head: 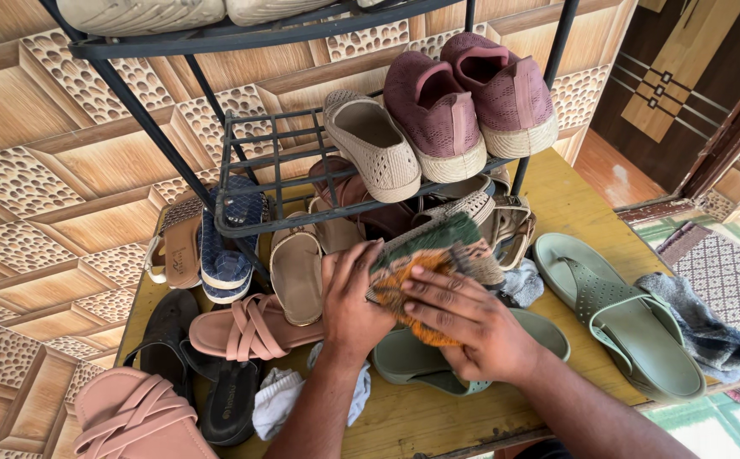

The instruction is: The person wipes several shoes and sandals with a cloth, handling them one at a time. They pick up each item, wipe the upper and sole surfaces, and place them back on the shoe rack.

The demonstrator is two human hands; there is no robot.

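Both hands on it now; the left hand and right hand close their fingers around a woven beige shoe with orange-green cloth, low before the black metal rack, above a sage-green sandal.

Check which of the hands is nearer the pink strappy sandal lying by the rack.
Left. The left hand sits just beside the pink strappy sandal; the right hand is farther off, across the orange cloth.

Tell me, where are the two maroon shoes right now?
The maroon shoes sit side by side on the black rack's middle shelf, upper centre-right of the head view, just right of a beige woven shoe.
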